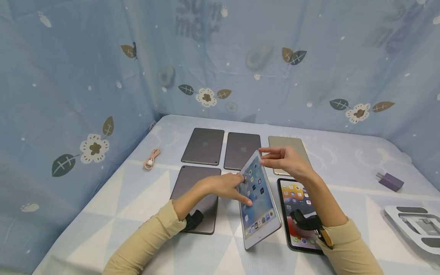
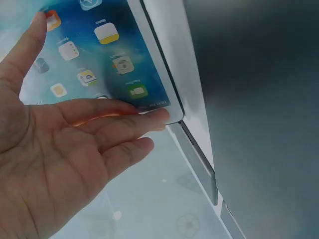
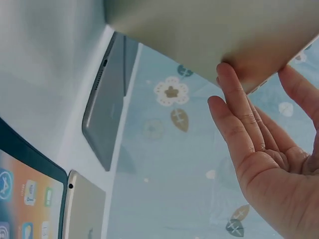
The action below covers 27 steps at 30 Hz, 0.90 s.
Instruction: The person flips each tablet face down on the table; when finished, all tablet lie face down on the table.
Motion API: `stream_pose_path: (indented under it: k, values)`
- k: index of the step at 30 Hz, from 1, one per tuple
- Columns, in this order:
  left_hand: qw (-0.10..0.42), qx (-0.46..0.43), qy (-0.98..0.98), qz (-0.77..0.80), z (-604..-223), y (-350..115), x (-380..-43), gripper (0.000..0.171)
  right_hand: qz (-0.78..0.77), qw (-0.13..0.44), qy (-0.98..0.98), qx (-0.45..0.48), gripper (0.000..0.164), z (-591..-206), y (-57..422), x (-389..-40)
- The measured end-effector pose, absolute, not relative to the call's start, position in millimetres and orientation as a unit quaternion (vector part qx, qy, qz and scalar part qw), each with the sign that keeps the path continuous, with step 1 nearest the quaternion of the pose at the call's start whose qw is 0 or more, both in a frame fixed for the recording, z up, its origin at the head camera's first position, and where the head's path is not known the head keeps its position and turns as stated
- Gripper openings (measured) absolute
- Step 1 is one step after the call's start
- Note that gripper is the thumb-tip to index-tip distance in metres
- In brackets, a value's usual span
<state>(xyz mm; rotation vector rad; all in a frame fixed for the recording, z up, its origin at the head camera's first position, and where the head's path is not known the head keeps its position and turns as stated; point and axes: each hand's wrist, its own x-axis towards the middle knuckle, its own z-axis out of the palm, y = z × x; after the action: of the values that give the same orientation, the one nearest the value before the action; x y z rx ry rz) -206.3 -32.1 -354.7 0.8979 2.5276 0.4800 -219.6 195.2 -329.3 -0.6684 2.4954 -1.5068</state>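
A white-framed tablet (image 1: 259, 198), its screen lit with app icons, stands tilted over the table, lower end down. My right hand (image 1: 285, 162) pinches it by the top corner, and in the right wrist view fingertips press its gold back (image 3: 199, 40). Across the front reaches my left hand (image 1: 225, 187), thumb on the screen. The left wrist view shows this hand's other fingers (image 2: 119, 127) fairly straight, their tips at the tablet's corner and white border. Under my right forearm lies a dark-framed tablet (image 1: 292, 214) with a lit screen. A dark grey tablet (image 1: 206, 208) lies face down beneath my left wrist.
Behind lie two more dark grey tablets (image 1: 203, 145), face down, and a gold tablet (image 1: 285, 143). A coiled pink cable (image 1: 151, 158) is at the left. To the right are a purple charger (image 1: 391, 182) and a silver folding stand (image 1: 417, 229). Patterned curtains (image 1: 240, 57) surround the table.
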Motion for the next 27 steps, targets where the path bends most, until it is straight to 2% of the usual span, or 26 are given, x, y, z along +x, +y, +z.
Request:
stream_pose_path:
  k: [6, 13, 27]
  values:
    - [0.207, 0.336, 0.897, 0.198, -356.7, -25.8, -204.3, 0.072, -0.495, 0.072, 0.834, -0.232, 0.045, -324.1, 194.1, -216.2]
    - [0.198, 0.341, 0.891, 0.226, -352.4, -29.2, -204.1, 0.076, -0.487, 0.087, 0.832, -0.252, 0.045, -326.4, 192.8, -216.9]
    - [0.19, 0.327, 0.877, 0.296, -329.0, -46.7, -204.9, 0.085, -0.487, 0.185, 0.802, -0.293, 0.06, -335.7, 186.0, -222.0]
